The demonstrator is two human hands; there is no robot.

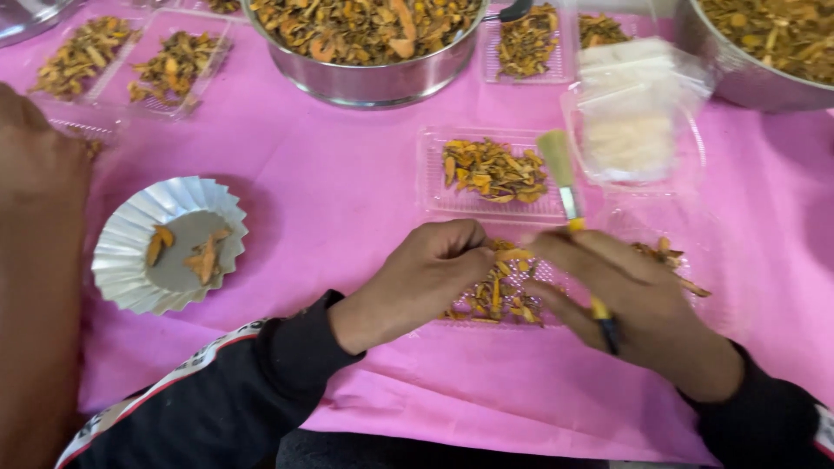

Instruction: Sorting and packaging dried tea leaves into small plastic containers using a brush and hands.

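Note:
My left hand (426, 278) has its fingers pinched together over a clear plastic tray (499, 295) of dried orange-brown pieces; it seems to hold a small piece, though blur hides it. My right hand (638, 304) grips a small brush (569, 187) with a yellow handle, its pale bristles pointing up and away. Both hands meet above the near tray. Just beyond them lies a second clear tray (491, 174) filled with the same dried pieces.
A pleated silver foil cup (130, 252) with a few pieces sits at the left. Two large metal bowls (373, 82) (738, 78) of dried pieces stand at the back, with more filled trays (178, 61) and a stack of clear lids (634, 130). Another person's arm (35, 287) lies at the far left.

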